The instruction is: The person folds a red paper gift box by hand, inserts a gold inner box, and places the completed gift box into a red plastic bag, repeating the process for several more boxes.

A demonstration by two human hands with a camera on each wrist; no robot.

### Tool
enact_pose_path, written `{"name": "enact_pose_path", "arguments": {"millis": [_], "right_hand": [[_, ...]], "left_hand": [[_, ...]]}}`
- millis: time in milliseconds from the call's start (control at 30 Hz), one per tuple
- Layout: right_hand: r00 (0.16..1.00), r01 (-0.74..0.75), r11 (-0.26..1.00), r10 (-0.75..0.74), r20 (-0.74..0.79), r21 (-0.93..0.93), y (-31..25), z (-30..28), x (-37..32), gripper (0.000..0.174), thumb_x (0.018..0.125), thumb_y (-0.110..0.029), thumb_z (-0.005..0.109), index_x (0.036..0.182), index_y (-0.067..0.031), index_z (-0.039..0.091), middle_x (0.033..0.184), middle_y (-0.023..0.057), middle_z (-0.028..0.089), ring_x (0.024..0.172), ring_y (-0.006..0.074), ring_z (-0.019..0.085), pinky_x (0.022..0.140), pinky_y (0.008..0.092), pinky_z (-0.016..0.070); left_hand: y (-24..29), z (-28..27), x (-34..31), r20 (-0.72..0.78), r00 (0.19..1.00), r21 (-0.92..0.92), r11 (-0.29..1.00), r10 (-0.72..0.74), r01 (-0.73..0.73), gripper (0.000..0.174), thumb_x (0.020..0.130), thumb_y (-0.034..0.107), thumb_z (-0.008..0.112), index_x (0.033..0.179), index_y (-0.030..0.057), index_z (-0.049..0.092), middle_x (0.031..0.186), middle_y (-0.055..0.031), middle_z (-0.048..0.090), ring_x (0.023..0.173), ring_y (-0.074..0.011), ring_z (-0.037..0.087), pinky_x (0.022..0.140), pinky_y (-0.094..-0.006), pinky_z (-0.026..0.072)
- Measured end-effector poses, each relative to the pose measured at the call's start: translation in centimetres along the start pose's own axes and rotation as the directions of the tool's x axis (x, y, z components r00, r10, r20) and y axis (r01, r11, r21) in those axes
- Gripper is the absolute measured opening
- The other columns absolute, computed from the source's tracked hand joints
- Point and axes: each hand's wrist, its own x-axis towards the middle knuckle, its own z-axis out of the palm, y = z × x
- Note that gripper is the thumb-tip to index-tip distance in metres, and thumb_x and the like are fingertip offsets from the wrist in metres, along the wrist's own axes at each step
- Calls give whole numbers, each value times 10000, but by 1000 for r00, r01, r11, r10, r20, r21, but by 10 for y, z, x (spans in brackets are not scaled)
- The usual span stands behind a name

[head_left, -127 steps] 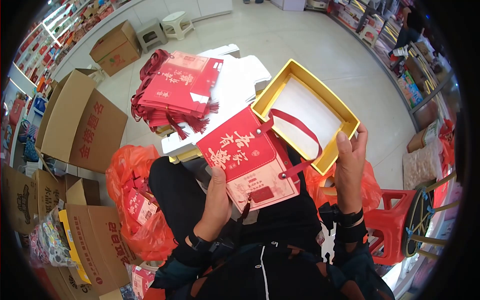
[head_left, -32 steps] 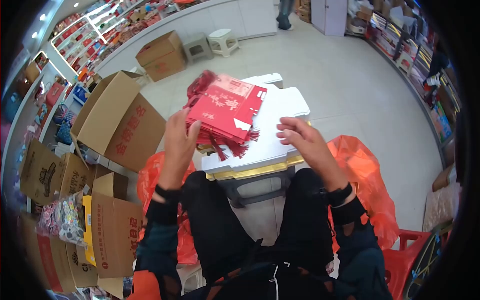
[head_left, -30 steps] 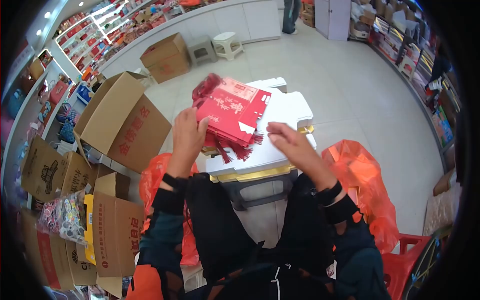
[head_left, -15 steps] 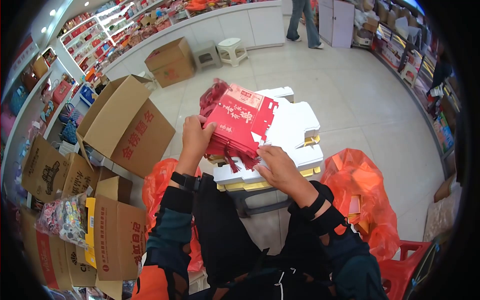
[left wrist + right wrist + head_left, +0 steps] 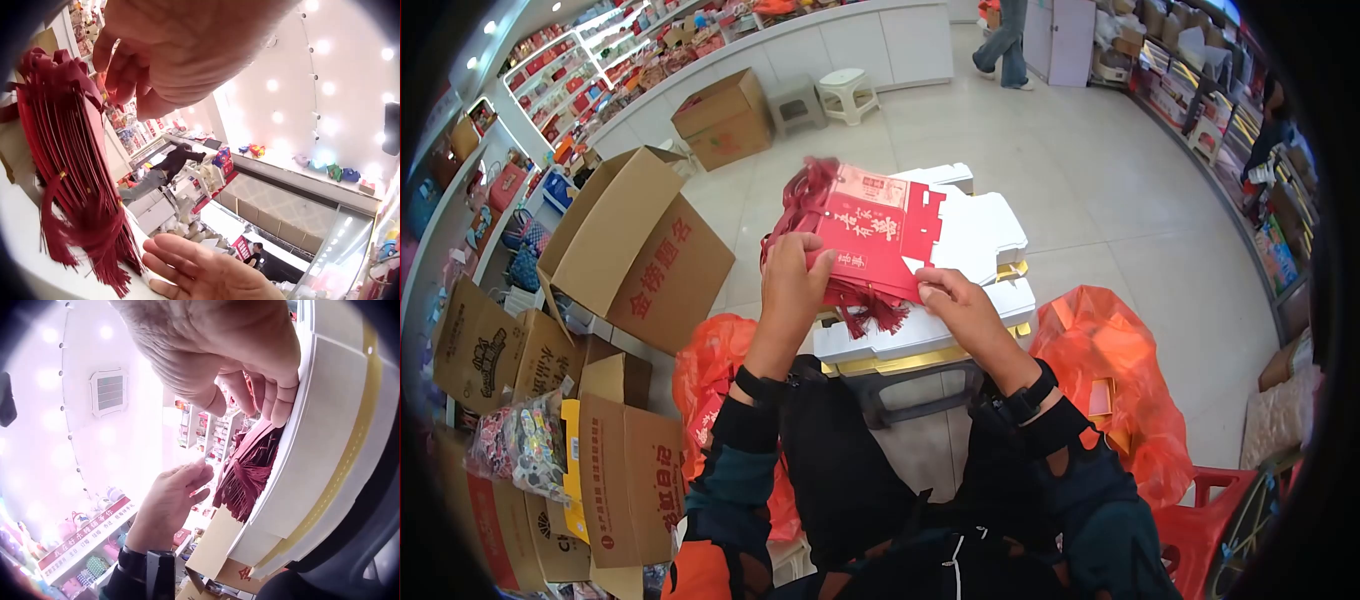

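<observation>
A stack of flat, folded red gift bags with white lettering lies on white box blanks with gold edges. Ribbon handles bunch along its left side, and dark red tassels hang from the near side. My left hand pinches the near left edge of the top bag. At the near right corner, my right hand grips the same bag between thumb and fingers. The right wrist view shows the right hand's fingertips close over the tassels.
A grey stool stands under the blanks, between the knees. Orange plastic bags lie on both sides, the right one holding small boxes. Open cardboard cartons crowd the left. A red stool is at right; someone walks at the back.
Earlier, my hands held a finished red bag and a yellow box tray; both are gone from the hands. The hands came in empty over the stack and now hold the top bag's near edge.
</observation>
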Motion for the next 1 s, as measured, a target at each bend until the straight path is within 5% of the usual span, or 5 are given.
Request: {"name": "enact_pose_path", "arguments": {"millis": [133,300,667,900,1000], "right_hand": [[981,-185,903,192,21,388,-6,-5,17,402,975,-171,542,1262,110,536,1126,201,643,913,205,689,687,280,540],[940,-339,777,302,159,530,-8,-20,40,348,996,-153,516,1210,121,513,1103,229,647,963,282,697,718,344,583],[930,-361,718,326,171,595,6,-25,35,301,1014,-160,505,1190,84,522,1069,231,678,950,279,711,737,348,592],[921,-382,625,318,224,681,12,-27,30,279,1004,-193,549,1161,39,552,1089,233,688,890,238,713,704,314,581],[921,-385,633,312,234,672,11,-27,31,277,1005,-198,551,1157,33,556,1094,229,688,887,231,711,704,307,579]], "left_hand": [[0,1,5,6,999,110,993,-41,40,338,867,207,738,1109,-6,638,1055,-203,645,1019,-378,613,900,-469,484],[2,0,9,95,988,260,961,-119,90,415,862,233,745,1178,-14,638,1065,-209,644,1013,-374,623,886,-456,497],[19,-16,10,194,900,-511,742,-391,433,227,975,200,638,1047,-15,617,901,-61,663,721,-135,617,671,-302,523],[14,-6,-11,65,976,-558,803,-207,207,238,983,178,627,1113,-19,598,938,-55,666,825,-108,628,750,-279,524],[22,-6,-17,-24,997,-167,983,-75,70,244,980,160,651,1141,-14,595,977,-61,692,853,-115,647,782,-280,519]]}}
